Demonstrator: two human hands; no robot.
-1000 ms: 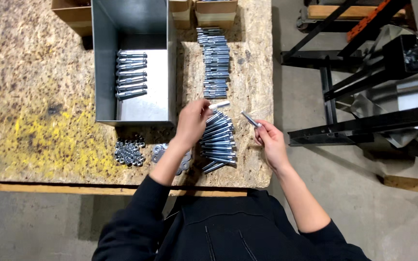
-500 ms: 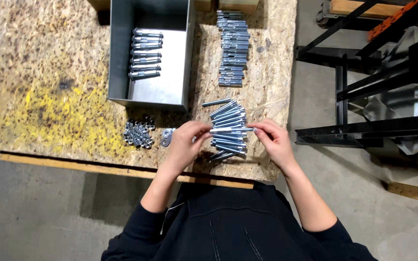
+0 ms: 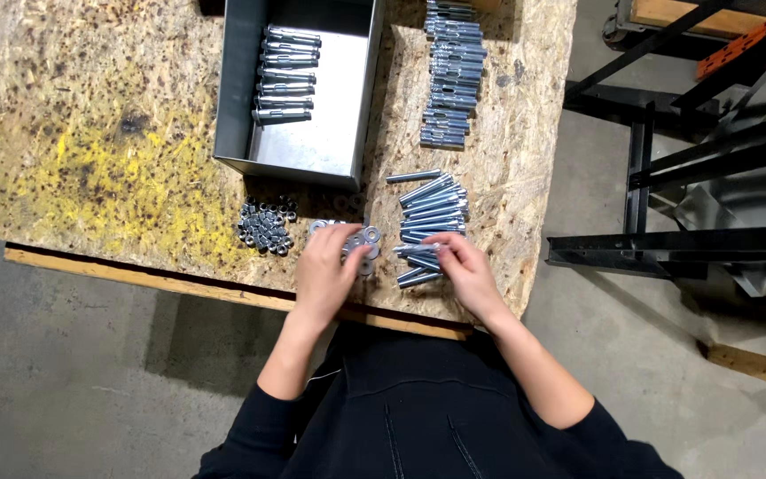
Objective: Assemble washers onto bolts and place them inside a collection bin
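The bolt (image 3: 418,250) looks hard, smooth and a bit heavy for its size, so I think it is best held around its middle. My right hand (image 3: 465,270) pinches it just over the near bolt pile (image 3: 432,217) on the bench (image 3: 90,160). My left hand (image 3: 325,270) rests beside it, fingers curled on the flat washers (image 3: 367,239), near the nuts (image 3: 266,226).

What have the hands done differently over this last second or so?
The left hand moved off the near bolt pile leftward onto the washers. The right hand, earlier holding one bolt out to the right, came in to the pile's near end and grips a bolt there. The metal bin, the nuts and the far bolt row look unmoved.
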